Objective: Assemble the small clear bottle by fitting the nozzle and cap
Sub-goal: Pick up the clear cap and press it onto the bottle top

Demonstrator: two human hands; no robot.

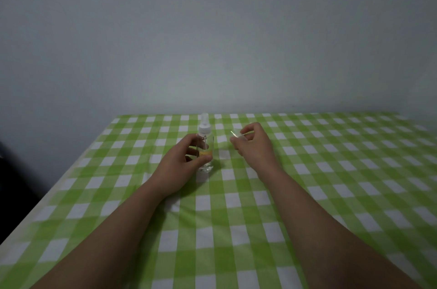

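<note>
Head cam shows one small clear bottle (pixel 206 146) standing upright around the middle of the tabletop (pixel 331 170), toward the far edge, with a white nozzle (pixel 204 124) already sitting on its neck, so I'd say that part's done and the cap is what's left. At 9 o'clock of the bottle the left hand (pixel 182 161) is curled around its lower body, thumb in front, fingers behind. At 3 o'clock, close but not touching, the right hand (pixel 251 142) is pinched on something small and clear, most likely the cap (pixel 237 136), though it's too see-through to be sure. For this step I'd keep the bottle planted on the green-and-white checked cloth, bring the cap straight over the nozzle, line it up before pushing, and press down gently so the bottle doesn't tip. Count-wise: one bottle, one nozzle, one probable cap, two hands, nothing else on the cloth.
</note>
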